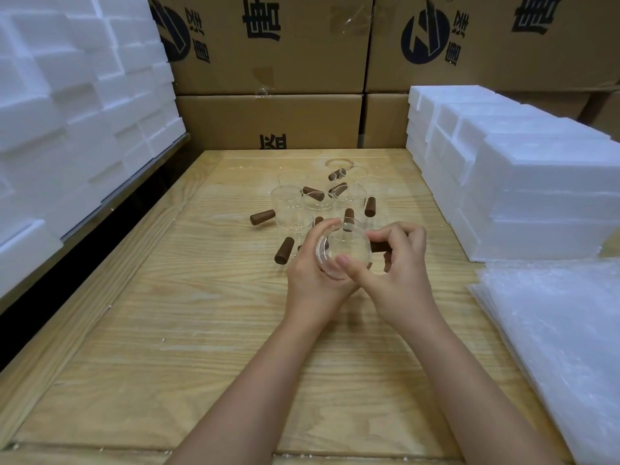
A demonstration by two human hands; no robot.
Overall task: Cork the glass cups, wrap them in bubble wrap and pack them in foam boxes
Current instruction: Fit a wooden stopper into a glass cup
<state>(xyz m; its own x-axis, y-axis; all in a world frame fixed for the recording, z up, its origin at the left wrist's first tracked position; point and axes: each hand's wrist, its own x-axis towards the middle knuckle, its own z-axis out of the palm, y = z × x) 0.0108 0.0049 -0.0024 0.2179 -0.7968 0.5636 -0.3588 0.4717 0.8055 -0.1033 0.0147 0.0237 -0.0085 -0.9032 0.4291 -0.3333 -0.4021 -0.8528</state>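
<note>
Clear round glass cup (345, 255) is gripped by left hand (310, 273) | brown cylindrical cork (379, 246) is pinched by right hand (399, 280) | glass may be cracked if forced askew

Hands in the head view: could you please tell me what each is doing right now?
Left hand: holds a glass cup.
Right hand: pinches a brown cork at the cup's side.

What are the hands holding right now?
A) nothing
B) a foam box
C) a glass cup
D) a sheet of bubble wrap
C: the left hand grips a clear glass cup over the table, and the right hand pinches a brown cork at its side.
</note>
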